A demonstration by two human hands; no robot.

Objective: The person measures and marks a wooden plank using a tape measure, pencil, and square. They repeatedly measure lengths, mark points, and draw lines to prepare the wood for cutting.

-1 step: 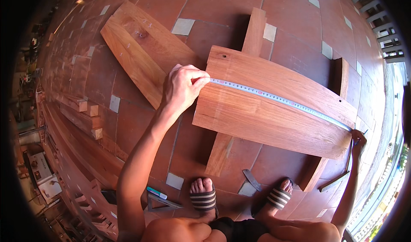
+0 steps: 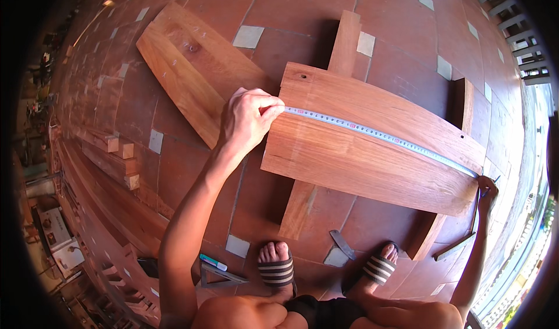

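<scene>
A woodworking workshop is suggested here, set up on a floor of terracotta tiles (image 2: 402,55) with small pale inset squares (image 2: 249,36). A broad wooden panel (image 2: 361,166) is propped on timber bearers (image 2: 300,207), and a tape measure (image 2: 378,134) is stretched along it. A second board (image 2: 204,90), marked in places with pale scribbles, is laid nearby, and lengths of timber (image 2: 116,167) are stacked at the left. A marker (image 2: 213,262) is also seen on the floor. Bright daylight is let in along the right edge.
</scene>
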